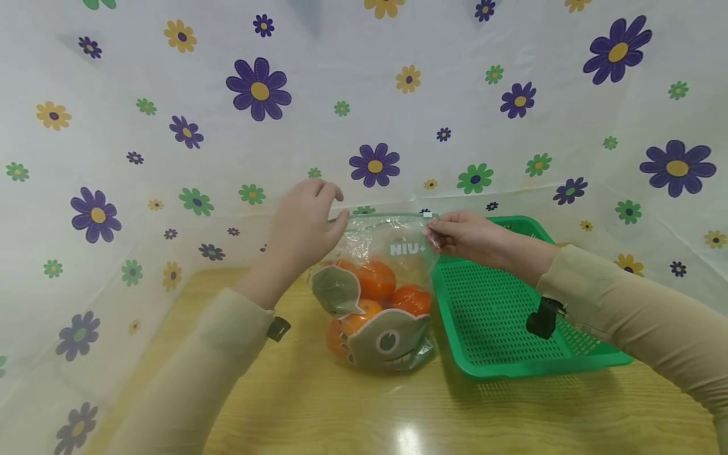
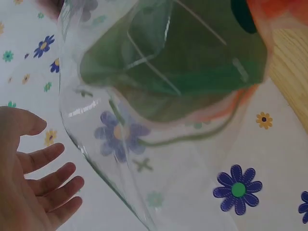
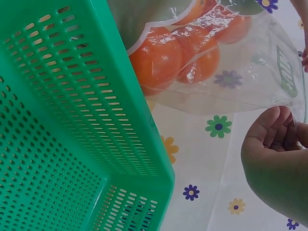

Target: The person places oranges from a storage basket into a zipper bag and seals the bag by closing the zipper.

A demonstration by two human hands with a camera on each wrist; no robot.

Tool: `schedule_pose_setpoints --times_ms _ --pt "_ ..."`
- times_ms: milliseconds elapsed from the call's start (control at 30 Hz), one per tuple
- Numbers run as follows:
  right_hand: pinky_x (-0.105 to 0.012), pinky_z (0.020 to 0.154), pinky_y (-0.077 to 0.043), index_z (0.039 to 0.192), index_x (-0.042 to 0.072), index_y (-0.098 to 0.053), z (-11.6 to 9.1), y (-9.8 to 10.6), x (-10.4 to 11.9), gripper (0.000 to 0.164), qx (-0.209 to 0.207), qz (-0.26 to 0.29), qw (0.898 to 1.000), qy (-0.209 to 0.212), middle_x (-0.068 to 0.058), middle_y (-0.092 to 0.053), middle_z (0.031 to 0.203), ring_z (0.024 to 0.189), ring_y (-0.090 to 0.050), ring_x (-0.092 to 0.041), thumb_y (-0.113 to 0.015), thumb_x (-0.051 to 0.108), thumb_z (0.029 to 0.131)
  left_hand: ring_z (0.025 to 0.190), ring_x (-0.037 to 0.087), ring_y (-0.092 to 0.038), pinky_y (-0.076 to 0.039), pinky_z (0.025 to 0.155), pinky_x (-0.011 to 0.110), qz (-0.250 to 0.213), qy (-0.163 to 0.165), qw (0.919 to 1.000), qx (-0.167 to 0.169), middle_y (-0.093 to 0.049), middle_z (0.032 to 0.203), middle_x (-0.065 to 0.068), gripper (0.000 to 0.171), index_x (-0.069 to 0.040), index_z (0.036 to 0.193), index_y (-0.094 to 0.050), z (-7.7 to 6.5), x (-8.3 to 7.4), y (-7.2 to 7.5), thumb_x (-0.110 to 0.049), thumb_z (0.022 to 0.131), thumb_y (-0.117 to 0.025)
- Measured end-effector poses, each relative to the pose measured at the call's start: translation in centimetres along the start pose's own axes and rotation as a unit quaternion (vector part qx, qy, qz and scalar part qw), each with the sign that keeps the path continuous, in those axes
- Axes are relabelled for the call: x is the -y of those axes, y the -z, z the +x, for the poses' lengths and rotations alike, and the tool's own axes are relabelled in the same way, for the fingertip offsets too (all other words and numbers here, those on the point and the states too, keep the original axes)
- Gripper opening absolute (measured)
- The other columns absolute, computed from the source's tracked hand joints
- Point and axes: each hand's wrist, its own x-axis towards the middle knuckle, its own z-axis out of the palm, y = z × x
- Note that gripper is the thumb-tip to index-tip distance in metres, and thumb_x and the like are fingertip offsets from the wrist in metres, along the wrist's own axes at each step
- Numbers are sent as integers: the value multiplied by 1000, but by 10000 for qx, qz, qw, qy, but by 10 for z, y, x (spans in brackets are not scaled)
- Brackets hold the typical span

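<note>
A clear zip bag (image 1: 387,341) with a grey-green cartoon print and "NIU+" lettering stands upright on the table. Several orange citrus fruits (image 1: 377,281), seemingly mandarins, fill its lower part. My right hand (image 1: 463,232) pinches the bag's upper right corner, just below the white zip slider (image 1: 428,215). At the upper left corner, my left hand (image 1: 307,221) hovers with its fingers loosely bent. The left wrist view shows that left hand (image 2: 41,178) apart from the bag's edge, holding nothing. Curled fingers of the right hand (image 3: 276,154) meet the plastic in the right wrist view.
A green perforated plastic basket (image 1: 463,360) stands right of the bag, beneath my right forearm; no fruit shows inside it. The wooden table (image 1: 318,411) extends in front. A white flower-patterned sheet (image 1: 341,69) hangs behind and at the sides.
</note>
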Motion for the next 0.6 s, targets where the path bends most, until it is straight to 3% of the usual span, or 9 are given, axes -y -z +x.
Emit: schedule_pose_setpoints --times_ms 200,333,600 --pt "-21 87 -56 109 1 -66 1 -1 1 31 47 -32 10000 20 -1 -64 95 90 -58 -12 -41 19 116 113 35 -63 -53 105 48 597 -542 9963 -308 -66 119 15 31 -3 118 -67 7 -22 -6 -28 100 -65" --pt "-20 84 -56 103 6 -69 2 -1 1 33 56 73 9999 40 -1 -65 94 88 -59 -12 -40 17 116 118 34 -60 -51 110 47 955 -791 9918 -305 -65 123 15 35 -4 122 -66 15 -38 -10 -33 102 -63" --pt "-20 84 -55 102 8 -70 3 -3 0 34 219 184 9995 122 1 -66 93 89 -59 -11 -41 19 116 116 31 -63 -52 109 43 1633 -1490 9735 -589 -67 119 12 32 -8 116 -67 28 -67 -25 -36 101 -61"
